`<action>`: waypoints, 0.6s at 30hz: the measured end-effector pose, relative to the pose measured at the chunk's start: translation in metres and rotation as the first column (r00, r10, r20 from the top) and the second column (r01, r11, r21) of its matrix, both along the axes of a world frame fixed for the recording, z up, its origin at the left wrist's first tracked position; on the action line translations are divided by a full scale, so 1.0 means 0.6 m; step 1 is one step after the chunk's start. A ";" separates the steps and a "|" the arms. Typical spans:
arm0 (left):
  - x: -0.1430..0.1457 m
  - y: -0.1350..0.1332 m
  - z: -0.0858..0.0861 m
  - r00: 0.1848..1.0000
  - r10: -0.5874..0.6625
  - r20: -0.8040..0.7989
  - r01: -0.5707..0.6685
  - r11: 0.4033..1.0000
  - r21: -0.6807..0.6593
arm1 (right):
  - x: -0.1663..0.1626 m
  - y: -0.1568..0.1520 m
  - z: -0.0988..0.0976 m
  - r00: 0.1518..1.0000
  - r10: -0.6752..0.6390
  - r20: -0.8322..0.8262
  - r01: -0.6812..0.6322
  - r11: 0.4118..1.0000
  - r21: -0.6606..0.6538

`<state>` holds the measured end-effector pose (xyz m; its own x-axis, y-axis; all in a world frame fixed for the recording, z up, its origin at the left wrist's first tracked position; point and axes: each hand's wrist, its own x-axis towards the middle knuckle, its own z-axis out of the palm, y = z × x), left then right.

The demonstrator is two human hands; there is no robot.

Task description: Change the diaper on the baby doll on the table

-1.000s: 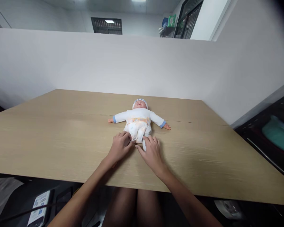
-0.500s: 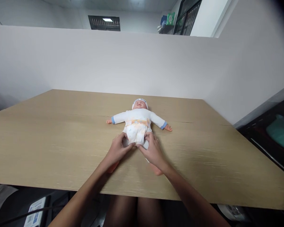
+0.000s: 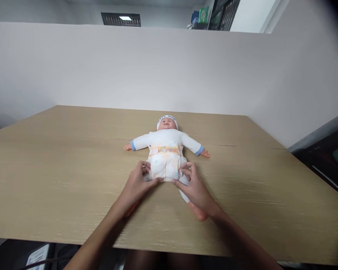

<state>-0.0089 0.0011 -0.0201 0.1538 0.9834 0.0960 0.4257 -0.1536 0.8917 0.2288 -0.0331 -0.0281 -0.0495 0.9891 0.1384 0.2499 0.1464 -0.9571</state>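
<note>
A baby doll [image 3: 166, 136] lies on its back on the table, arms spread wide and legs toward me. It wears a white top with blue cuffs and a white cap with dark lettering. Around its hips is a white diaper [image 3: 165, 165] with an orange printed waistband. My left hand [image 3: 138, 179] curls round the diaper's leg edge on the left, thumb at the crotch. On the other side my right hand [image 3: 192, 183] has thumb and fingers closed on the opposite leg edge. My forearms partly cover the doll's lower legs.
The wooden table [image 3: 73, 168] runs back to a pale partition wall [image 3: 157, 67]. Dark equipment [image 3: 323, 157] stands beyond the table's right edge. A box with printed labels [image 3: 38, 257] is below the front edge at left.
My view has tilted down a little and the doll appears slightly larger. Both hands stay at the diaper's leg edges, now a bit farther apart, with the right hand moved outward.
</note>
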 end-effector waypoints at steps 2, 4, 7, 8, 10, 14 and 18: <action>-0.001 -0.003 0.005 0.999 -0.028 0.039 0.029 0.999 -0.018 | -0.001 0.001 0.002 0.999 0.023 -0.045 -0.024 1.000 -0.016; -0.003 -0.005 0.010 0.996 -0.061 0.071 0.062 0.998 -0.012 | -0.001 0.003 0.002 0.997 0.030 -0.076 -0.032 0.999 -0.029; -0.007 -0.007 0.013 0.987 -0.102 0.120 0.102 0.995 0.009 | 0.000 0.005 0.000 0.997 0.007 -0.072 -0.009 1.000 -0.024; -0.008 -0.008 0.013 0.984 -0.110 0.140 0.110 0.994 0.008 | 0.000 0.005 -0.001 0.998 0.000 -0.067 -0.001 1.000 -0.021; -0.009 -0.008 0.013 0.977 -0.117 0.180 0.121 0.992 -0.016 | 0.000 0.005 -0.003 0.998 -0.007 -0.066 0.005 1.000 -0.021; -0.006 -0.012 0.011 0.960 -0.104 0.259 0.131 0.987 -0.089 | -0.001 0.004 -0.002 0.996 -0.008 -0.091 0.005 0.999 -0.033; -0.003 -0.018 0.013 0.947 -0.091 0.309 0.139 0.981 -0.137 | -0.001 0.004 0.002 0.992 0.002 -0.124 -0.008 0.999 -0.051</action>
